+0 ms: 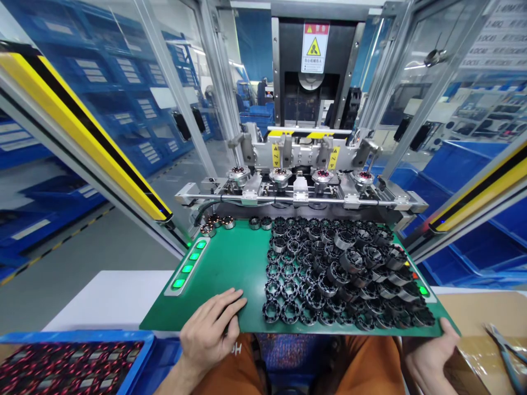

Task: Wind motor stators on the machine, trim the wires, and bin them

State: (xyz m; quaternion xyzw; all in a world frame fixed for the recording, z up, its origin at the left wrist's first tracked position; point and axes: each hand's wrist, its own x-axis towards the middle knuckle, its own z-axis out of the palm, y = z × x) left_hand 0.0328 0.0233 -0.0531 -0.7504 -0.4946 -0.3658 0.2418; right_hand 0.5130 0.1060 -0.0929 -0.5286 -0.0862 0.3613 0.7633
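A green work surface [230,258] carries many black ring-shaped cores [290,310], stacked in layers toward its right side. Several copper-wound rings [228,221] sit at its back left corner. My left hand [214,329] rests on the front edge, left of the cores, its fingers extended and holding nothing. At the front right corner is my right hand [432,356], with the thumb on top of the edge and the other fingers hidden beneath or behind it. Behind the surface, a machine [300,189] holds ring parts in a row of fixtures.
A blue tray [150,343] of red-wound parts stands at the lower left. Pliers [504,351] lie on cardboard [477,312] at the right. Green lit buttons [187,269] line the left side. Yellow-black posts [86,137] flank the machine, with blue bins [465,170] beyond.
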